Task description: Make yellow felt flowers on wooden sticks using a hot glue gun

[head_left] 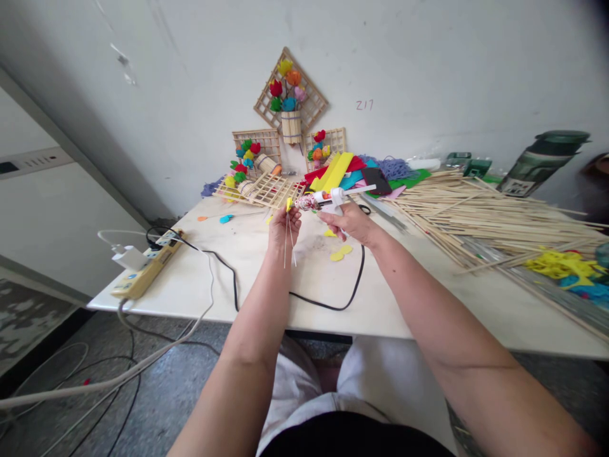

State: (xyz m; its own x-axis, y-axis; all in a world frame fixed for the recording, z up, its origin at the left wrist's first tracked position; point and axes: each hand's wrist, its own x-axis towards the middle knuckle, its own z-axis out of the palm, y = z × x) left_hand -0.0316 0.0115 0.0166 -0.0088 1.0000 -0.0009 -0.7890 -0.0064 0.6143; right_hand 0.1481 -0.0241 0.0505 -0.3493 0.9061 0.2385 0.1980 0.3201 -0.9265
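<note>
My left hand is closed on a small yellow flower with thin pale stems that hang below the fingers. Wrapped round the handle of a white glue gun, my right hand holds it level, a glue stick out of its back end. The gun's nozzle end points left, close to the yellow flower; whether they touch is too small to tell. Several yellow felt petals lie on the table below the gun.
Stick lattices with felt flowers stand against the wall. Felt sheets, many wooden sticks and a dark bottle are at the right. A power strip sits at the left edge. A black cord loops across the front.
</note>
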